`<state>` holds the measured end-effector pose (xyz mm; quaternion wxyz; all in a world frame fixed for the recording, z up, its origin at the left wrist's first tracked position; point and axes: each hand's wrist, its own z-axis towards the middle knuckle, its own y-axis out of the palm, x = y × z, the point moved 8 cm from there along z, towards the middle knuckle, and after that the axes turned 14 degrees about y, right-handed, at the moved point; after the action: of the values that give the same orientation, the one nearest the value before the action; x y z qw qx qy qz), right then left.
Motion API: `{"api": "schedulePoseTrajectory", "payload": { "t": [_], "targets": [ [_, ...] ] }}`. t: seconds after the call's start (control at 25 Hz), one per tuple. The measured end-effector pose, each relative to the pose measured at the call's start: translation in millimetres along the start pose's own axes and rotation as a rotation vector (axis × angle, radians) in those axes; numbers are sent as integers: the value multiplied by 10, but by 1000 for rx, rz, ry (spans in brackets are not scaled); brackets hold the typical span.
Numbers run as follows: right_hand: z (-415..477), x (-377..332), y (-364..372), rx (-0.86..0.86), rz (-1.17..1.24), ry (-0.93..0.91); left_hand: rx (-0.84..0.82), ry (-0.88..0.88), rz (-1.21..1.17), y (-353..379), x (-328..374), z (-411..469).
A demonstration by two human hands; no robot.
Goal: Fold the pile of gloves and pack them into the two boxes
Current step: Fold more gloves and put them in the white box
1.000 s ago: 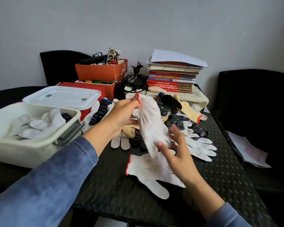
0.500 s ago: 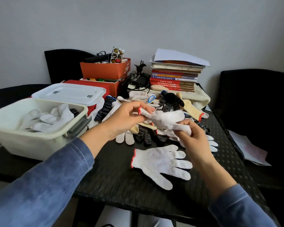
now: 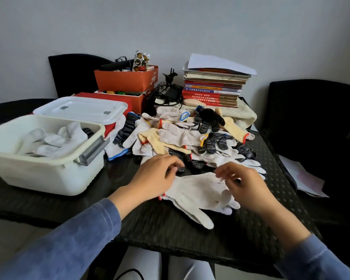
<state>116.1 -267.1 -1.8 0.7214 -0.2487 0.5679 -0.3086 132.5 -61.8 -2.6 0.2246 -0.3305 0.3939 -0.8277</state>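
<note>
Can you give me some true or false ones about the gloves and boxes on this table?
1. The open white box holds gloves. True.
2. The stack of books stands in front of the glove pile. False: it stands behind the pile, near the wall.
3. The white gloves lie on the table, with the left hand at the cuff end and the right hand at the finger end. True.
4. The white lid is lying on the floor. False: it sits just behind the open box.

Bare table (image 3: 121, 172) strip between open box (image 3: 38, 174) and glove pile (image 3: 180, 136) passable; box handle (image 3: 93, 148) juts in; near edge seemingly free.
</note>
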Motion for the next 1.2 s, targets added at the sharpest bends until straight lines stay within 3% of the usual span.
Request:
{"api": "schedulePoseTrajectory", "payload": {
  "t": [0.12, 0.2, 0.28, 0.4, 0.52, 0.68, 0.88, 1.04, 1.12, 1.2],
  "targets": [
    [210, 37, 206, -25, -321, -14, -199, -22, 120, 248, 56, 46],
    [290, 139, 356, -133, -528, 8, -233, -25, 206, 305, 27, 70],
    [313, 178, 379, -135, -596, 35, -222, -11, 251, 306, 14, 99],
    [324, 134, 264, -112, -447, 96, -269, 56, 284, 334, 86, 133],
    [360, 113, 179, -148, -187, 196, -254, -40, 128, 289, 44, 125],
    [404, 108, 413, -158, -319, 220, -292, -127, 7, 268, -34, 118],
    [415, 82, 552, -104, -472, 166, -282, -179, -34, 298, -162, 87],
    [172, -214, 359, 117, -386, -112, -191, -169, -9, 332, -216, 41],
    [-46, -405, 380, -23, -241, -235, -179, -163, 5, 335, -237, 41],
    [-289, -471, 584, -266, -296, -304, -180, -179, -14, 336, -267, 31]
  ]
}}
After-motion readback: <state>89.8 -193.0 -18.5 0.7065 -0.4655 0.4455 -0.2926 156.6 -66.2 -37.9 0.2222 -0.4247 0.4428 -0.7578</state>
